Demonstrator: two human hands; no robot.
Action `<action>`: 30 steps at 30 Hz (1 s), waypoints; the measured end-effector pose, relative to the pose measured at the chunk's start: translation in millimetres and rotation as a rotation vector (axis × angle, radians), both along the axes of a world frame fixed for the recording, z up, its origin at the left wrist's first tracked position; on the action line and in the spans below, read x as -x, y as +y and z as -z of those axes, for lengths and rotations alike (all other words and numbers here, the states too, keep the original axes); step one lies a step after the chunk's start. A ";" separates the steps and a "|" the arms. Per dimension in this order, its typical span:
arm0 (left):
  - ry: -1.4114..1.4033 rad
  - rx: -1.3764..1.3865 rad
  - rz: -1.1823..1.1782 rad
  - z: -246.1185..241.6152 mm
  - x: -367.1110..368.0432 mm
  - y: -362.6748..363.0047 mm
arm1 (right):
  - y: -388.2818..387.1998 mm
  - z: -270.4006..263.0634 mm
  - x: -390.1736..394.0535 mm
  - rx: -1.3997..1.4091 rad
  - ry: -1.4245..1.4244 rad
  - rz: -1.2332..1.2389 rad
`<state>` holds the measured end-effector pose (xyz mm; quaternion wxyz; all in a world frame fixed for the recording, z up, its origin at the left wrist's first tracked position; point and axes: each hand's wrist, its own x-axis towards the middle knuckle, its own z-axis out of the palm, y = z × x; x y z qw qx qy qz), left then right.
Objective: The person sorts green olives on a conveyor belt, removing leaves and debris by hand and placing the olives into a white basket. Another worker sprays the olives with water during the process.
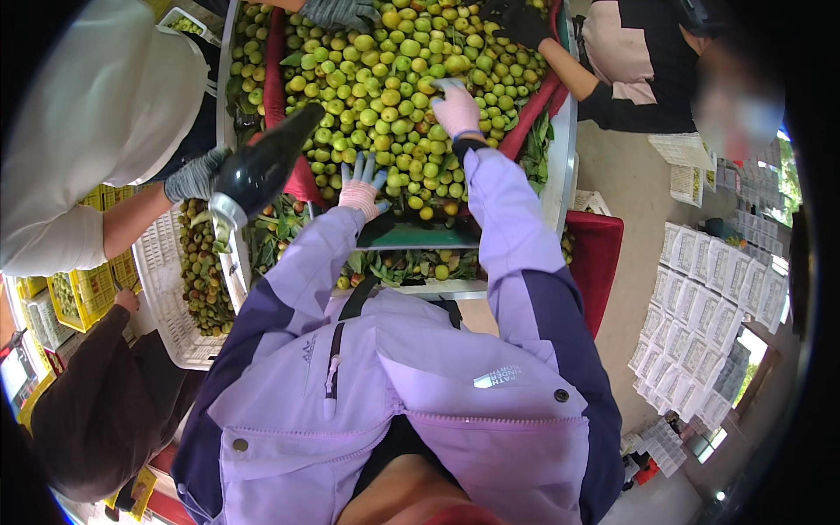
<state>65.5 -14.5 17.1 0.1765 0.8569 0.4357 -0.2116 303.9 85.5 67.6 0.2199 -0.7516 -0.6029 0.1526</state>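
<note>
A broad heap of small round green-yellow fruit, some blushed red, fills the sorting table before me. At its near left side, my left hand, in a pink-and-grey glove, rests on the fruit with fingers spread and nothing visible in it. Farther out and to the right, my right hand, gloved alike, reaches into the heap with bent fingers; whether they grip a fruit is hidden. Red padded cloth borders the heap on the left and right. A green ledge lies at the near edge.
Co-workers' gloved hands are at the far left, far right and left. By the left one is a dark glossy tapered object. A white crate holds darker fruit. Leaves fill the near trough.
</note>
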 end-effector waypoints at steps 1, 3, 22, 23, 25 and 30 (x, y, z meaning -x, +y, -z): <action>0.020 0.008 0.037 -0.8 3.4 -2.2 | 18.0 -2.7 4.0 0.107 -0.098 -0.074; -0.006 0.034 0.062 -1.0 13.5 -7.7 | 41.0 0.8 13.6 0.334 -0.272 -0.172; -0.068 0.063 -0.320 4.6 -39.3 -38.6 | -136.3 7.3 -42.1 0.189 1.847 0.143; -0.078 0.050 -0.328 6.9 -43.8 -35.6 | -147.3 0.0 -43.0 0.141 1.820 0.069; -0.084 0.044 -0.253 11.7 -46.0 -30.2 | -164.8 -12.0 -45.7 0.108 1.880 -0.001; -0.145 0.066 -0.216 20.4 -23.8 -28.2 | -174.3 -12.5 -48.7 0.266 2.388 0.030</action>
